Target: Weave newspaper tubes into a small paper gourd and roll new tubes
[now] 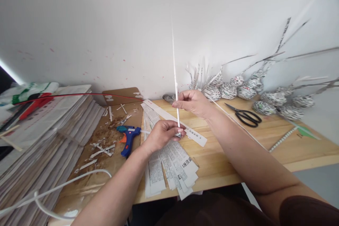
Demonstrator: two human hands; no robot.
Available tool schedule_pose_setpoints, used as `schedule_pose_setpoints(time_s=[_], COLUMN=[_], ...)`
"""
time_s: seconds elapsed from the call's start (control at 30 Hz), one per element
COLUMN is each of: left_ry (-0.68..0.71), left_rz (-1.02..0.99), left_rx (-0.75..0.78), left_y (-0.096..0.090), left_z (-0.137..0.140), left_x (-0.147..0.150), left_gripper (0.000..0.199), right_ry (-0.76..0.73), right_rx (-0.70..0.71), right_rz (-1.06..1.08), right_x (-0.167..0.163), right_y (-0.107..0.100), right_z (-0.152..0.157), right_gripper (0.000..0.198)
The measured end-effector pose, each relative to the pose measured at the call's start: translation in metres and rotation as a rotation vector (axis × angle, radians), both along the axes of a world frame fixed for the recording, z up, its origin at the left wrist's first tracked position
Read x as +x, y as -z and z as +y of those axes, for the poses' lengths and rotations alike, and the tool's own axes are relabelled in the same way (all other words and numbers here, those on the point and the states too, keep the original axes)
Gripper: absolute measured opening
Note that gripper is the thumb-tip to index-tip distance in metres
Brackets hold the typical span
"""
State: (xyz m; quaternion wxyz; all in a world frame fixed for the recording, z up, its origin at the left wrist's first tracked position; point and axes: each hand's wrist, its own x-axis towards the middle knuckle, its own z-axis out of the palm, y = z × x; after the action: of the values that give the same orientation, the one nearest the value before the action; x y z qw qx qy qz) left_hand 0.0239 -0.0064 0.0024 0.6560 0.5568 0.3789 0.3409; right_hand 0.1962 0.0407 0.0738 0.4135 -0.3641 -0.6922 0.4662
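Note:
A thin white rolled paper tube [174, 67] stands nearly upright in front of me, its narrow upper part running up past the top edge of the view. My left hand [164, 135] pinches its lower end, where a small bit of printed paper shows. Slightly higher, the thumb and fingers of my right hand [195, 103] close round the tube. Beneath my hands lie fanned-out printed newspaper strips [156, 176]. One longer, pale strip [196, 137] slants across behind my left hand.
A blue glue gun [130, 137] rests on stained cardboard [79, 180] among paper scraps. Stacked newspapers [53, 141] rise at left, with a white cable [79, 174] in front. Black scissors [246, 116] and several woven paper shapes [246, 90] occupy the wooden table's [222, 162] right side.

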Motion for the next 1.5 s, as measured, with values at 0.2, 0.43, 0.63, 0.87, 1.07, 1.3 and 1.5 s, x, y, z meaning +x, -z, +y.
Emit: schedule_pose_setpoints(time_s=[0.2,0.43,0.63,0.87,1.07,1.3,1.5], left_ry=[0.009,0.015,-0.004,-0.003,-0.188,-0.635,-0.669], left_rz=[0.008,0.039,0.034,0.038,-0.104,-0.231,-0.257], left_rx=[0.005,0.012,0.012,0.007,0.05,0.187,0.133], left_y=[0.0,0.001,-0.001,0.0,-0.006,-0.003,-0.002], left_z=[0.0,0.0,-0.001,-0.001,0.005,0.019,0.02], left_x=[0.0,-0.001,0.001,-0.001,-0.007,-0.014,-0.015], left_gripper=[0.031,0.031,0.031,0.032,0.036,0.029,0.028], right_ry=[-0.068,-0.064,0.011,-0.136,-0.084,-0.092,0.066], right_rx=[-0.026,-0.007,0.008,0.02,-0.059,0.157,0.309], right_rz=[0.016,0.014,0.077,-0.056,0.004,-0.278,-0.347], right_x=[-0.001,0.002,0.001,0.003,0.0,-0.014,-0.031], right_y=[-0.001,-0.003,-0.002,-0.007,-0.001,0.018,0.032], right_z=[-0.001,0.0,-0.001,-0.004,-0.002,-0.003,-0.007], right_gripper=[0.037,0.038,0.037,0.032,0.034,0.025,0.015])
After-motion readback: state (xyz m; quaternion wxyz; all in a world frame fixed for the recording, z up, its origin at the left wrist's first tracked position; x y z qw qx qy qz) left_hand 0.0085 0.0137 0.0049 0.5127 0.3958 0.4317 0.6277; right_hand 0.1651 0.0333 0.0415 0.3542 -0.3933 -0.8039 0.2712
